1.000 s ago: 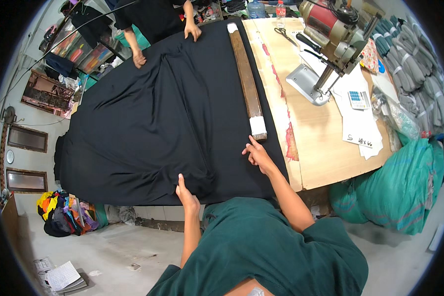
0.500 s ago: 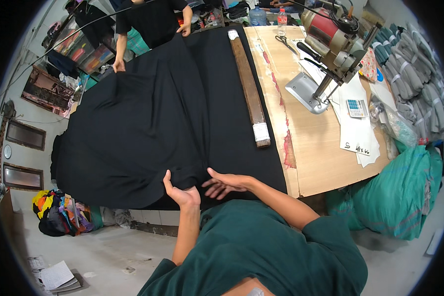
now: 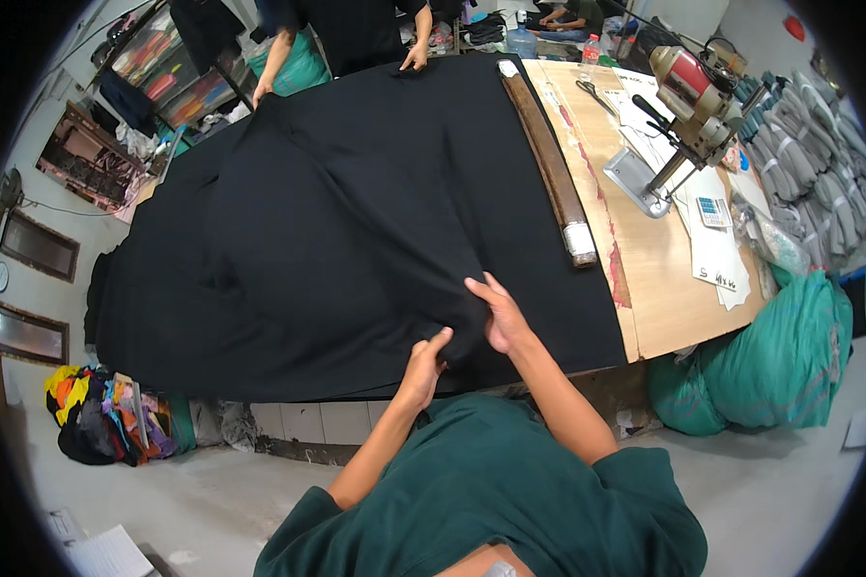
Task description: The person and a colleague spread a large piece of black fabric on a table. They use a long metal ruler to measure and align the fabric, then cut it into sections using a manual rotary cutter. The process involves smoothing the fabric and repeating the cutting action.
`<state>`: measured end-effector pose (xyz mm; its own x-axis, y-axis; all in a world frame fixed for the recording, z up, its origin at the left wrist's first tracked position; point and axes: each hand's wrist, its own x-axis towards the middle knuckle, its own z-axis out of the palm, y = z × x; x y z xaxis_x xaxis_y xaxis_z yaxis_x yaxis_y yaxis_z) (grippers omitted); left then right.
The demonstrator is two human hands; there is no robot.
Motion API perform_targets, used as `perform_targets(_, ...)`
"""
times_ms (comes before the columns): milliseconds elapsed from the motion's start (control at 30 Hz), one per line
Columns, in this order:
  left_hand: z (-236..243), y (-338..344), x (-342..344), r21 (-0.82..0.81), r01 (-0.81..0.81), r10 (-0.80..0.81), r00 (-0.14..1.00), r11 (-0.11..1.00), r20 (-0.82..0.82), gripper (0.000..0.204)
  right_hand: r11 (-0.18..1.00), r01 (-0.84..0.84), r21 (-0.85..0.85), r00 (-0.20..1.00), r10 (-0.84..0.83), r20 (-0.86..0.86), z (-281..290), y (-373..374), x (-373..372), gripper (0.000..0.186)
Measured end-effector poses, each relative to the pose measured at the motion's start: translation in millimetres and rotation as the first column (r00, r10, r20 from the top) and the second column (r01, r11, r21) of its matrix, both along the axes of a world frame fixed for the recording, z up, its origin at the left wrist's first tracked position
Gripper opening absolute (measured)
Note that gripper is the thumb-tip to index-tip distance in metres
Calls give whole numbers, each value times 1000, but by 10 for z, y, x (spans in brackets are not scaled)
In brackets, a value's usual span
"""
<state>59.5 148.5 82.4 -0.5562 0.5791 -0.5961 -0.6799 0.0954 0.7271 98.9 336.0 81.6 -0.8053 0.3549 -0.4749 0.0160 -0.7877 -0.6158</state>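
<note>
Black fabric [image 3: 221,308] lies in broad soft folds over most of the table. My left hand [image 3: 424,363] grips a gathered fold near the front, thumb on top and fingers hidden beneath. Just right of it and slightly farther forward, my right hand [image 3: 497,317] pinches the same fabric between thumb and fingers. A long brown wooden bar [image 3: 548,159], white-wrapped at both ends, rests on the black cloth toward the right. At the far edge a co-worker in black [image 3: 342,34] holds the fabric with both hands.
Right of the cloth, the plywood tabletop [image 3: 645,317] bears a cutting machine [image 3: 688,96], scissors [image 3: 592,91], paper patterns [image 3: 717,260], a calculator [image 3: 712,212] and bottles [image 3: 592,53]. Grey bundles [image 3: 813,163], green sacks [image 3: 751,365] and a coloured cloth pile [image 3: 106,413] surround the table.
Both my hands have moved rightward. My right hand left the bar's end and took hold of the fabric. The fabric's folds have shifted, and the co-worker's hands moved across the far edge.
</note>
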Motion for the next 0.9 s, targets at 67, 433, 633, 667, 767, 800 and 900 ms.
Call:
perform_targets(67,-360,-276,-164,-202,234,-250,966,951,-59,46,997,-24,67,995,31,-97,273,-142,56,58)
perform_targets(433,19,-741,-1338,460,-545,539,827,701,158,46,849,273,452,931,-115,-346,1406,-248,94,20)
perform_targets(633,-122,-2239,-2412,458,-718,804,594,524,12,36,663,289,690,954,-260,-150,517,-618,143,21)
perform_targets(667,-150,-2457,-2418,466,-706,780,623,533,53,37,694,266,669,956,-276,-94,270,-694,173,27)
perform_targets(767,-338,-2911,-2248,355,-708,740,669,610,63,48,813,94,574,950,-245,192,-263,-940,317,67)
perform_targets(800,-465,-2961,-2177,333,-693,726,687,639,37,51,747,-41,663,915,-239,325,-659,-922,400,72)
perform_targets(900,-953,-3213,-1949,243,-661,685,728,710,-25,61,725,-280,630,822,-158,547,-1242,-1030,570,76)
